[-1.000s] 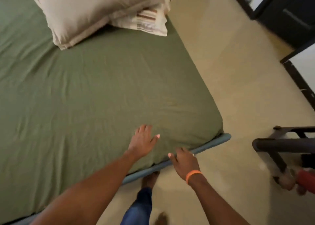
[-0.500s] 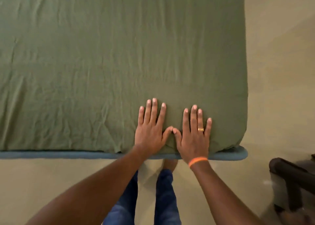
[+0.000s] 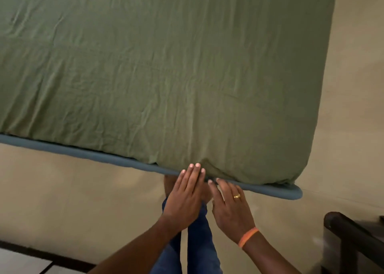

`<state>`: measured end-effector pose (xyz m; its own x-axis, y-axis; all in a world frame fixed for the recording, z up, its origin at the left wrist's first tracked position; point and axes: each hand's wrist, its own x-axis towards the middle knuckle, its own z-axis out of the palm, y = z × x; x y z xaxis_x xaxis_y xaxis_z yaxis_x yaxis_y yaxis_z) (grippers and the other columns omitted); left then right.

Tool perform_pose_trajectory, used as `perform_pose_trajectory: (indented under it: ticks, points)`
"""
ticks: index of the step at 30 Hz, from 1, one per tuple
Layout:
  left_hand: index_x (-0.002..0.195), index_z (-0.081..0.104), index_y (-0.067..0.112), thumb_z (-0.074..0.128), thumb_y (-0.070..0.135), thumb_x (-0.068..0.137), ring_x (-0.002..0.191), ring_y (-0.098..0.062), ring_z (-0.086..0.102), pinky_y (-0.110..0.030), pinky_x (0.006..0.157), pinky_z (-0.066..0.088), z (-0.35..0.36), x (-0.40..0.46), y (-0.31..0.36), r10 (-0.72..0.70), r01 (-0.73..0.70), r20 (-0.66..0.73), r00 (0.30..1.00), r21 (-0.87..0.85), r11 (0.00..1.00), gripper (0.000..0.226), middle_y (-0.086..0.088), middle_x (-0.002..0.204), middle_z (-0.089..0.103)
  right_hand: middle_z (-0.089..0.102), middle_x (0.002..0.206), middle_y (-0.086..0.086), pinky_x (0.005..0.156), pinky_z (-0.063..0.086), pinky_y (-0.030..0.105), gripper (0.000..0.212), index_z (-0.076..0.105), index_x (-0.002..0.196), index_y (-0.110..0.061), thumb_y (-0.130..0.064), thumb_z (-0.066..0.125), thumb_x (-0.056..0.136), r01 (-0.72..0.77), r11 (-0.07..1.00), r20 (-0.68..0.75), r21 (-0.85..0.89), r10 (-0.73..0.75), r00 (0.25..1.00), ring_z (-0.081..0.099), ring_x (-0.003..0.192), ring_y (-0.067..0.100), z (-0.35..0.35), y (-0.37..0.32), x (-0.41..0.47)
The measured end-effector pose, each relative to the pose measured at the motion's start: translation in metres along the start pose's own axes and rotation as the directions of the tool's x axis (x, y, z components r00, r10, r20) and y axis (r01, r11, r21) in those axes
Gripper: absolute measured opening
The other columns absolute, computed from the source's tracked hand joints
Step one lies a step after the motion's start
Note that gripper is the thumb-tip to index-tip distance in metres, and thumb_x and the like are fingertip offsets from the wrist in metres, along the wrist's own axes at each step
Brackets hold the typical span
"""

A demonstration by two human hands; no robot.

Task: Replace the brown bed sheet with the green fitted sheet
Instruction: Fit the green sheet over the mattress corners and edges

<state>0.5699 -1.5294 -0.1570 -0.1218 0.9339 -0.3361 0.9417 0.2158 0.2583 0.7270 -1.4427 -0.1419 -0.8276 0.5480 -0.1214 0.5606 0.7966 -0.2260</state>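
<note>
Two flat hands meet at the bed's near edge, where the green fitted sheet (image 3: pixel 166 66) covers the mattress: the left hand (image 3: pixel 184 194) touches the sheet's hem with straight fingers, the right hand (image 3: pixel 230 207), fingers extended and holding nothing, reaches the blue bed frame (image 3: pixel 280 191) below it.

orange wristband (image 3: pixel 248 236), gold ring (image 3: pixel 236 196), blue jeans (image 3: pixel 199 242).

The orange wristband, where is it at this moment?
In the head view, the orange wristband is at lower right, on the wrist of the right hand, whose fingertips reach the blue bed edge.
</note>
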Motion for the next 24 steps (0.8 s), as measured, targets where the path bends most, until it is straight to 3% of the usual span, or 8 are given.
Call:
perform_pose_trajectory:
  ticks: [4,8,12,15,18,24]
  points:
    - [0.155,0.018,0.001,0.05,0.042,0.09,0.15,-0.04,0.012,-0.052,0.118,0.017,-0.003,-0.005,-0.018,-0.098,0.095,0.067,0.993,0.044,0.994,0.083,-0.023,0.162,0.015,0.041,0.149,0.016,0.111,0.036,0.049,0.061,0.037,0.149,-0.003,-0.011,0.041,0.089,-0.027,0.995,0.083,-0.099,0.036,0.996,0.041,0.133,0.033,0.015,-0.001,0.016]
    - [0.152,0.025,0.0,0.067,0.046,0.082,0.142,-0.043,0.031,-0.054,0.118,0.026,0.004,-0.01,-0.014,-0.084,0.079,0.113,0.99,0.045,0.996,0.093,-0.023,0.151,0.036,0.038,0.15,0.019,0.114,0.029,0.052,0.061,0.034,0.15,-0.001,-0.008,0.032,0.089,-0.021,0.991,0.167,-0.129,0.042,0.985,0.039,0.137,0.037,0.026,-0.006,-0.002]
    - [0.138,0.049,0.005,0.068,0.049,0.08,0.121,-0.036,0.052,-0.05,0.107,0.042,-0.002,0.001,-0.019,-0.055,0.055,0.0,0.998,0.058,0.997,0.075,-0.015,0.131,0.056,0.056,0.128,0.013,0.108,0.041,0.045,0.056,0.05,0.139,-0.003,-0.007,0.056,0.084,-0.132,0.988,0.171,-0.075,0.143,0.975,0.054,0.118,0.031,0.016,-0.012,0.018]
    - [0.121,0.06,0.013,0.061,0.05,0.082,0.101,-0.026,0.053,-0.042,0.092,0.049,-0.014,0.022,-0.029,-0.003,0.003,-0.042,0.999,0.009,1.0,0.054,-0.003,0.113,0.057,0.063,0.099,0.007,0.086,0.053,0.039,0.046,0.064,0.114,-0.008,-0.011,0.077,0.07,-0.209,0.976,0.202,-0.059,0.216,0.955,0.061,0.09,0.027,0.008,-0.017,0.047]
    - [0.11,0.064,0.019,0.059,0.05,0.082,0.087,-0.021,0.058,-0.039,0.082,0.052,-0.016,0.035,-0.035,-0.003,0.006,0.04,0.999,-0.077,0.997,0.042,0.002,0.1,0.061,0.066,0.079,0.009,0.072,0.055,0.04,0.037,0.065,0.092,-0.011,-0.016,0.083,0.06,-0.321,0.946,0.271,-0.052,0.323,0.907,0.063,0.076,0.029,0.003,-0.029,0.064]
    - [0.098,0.065,0.017,0.059,0.041,0.085,0.082,-0.022,0.067,-0.037,0.072,0.056,-0.035,0.067,-0.048,0.04,0.032,0.349,0.936,-0.198,0.98,0.028,-0.003,0.091,0.07,0.067,0.091,0.008,0.091,0.052,0.044,0.04,0.066,0.095,-0.015,-0.022,0.084,0.061,-0.405,0.914,0.326,-0.006,0.384,0.864,0.065,0.088,0.031,0.009,-0.037,0.064]
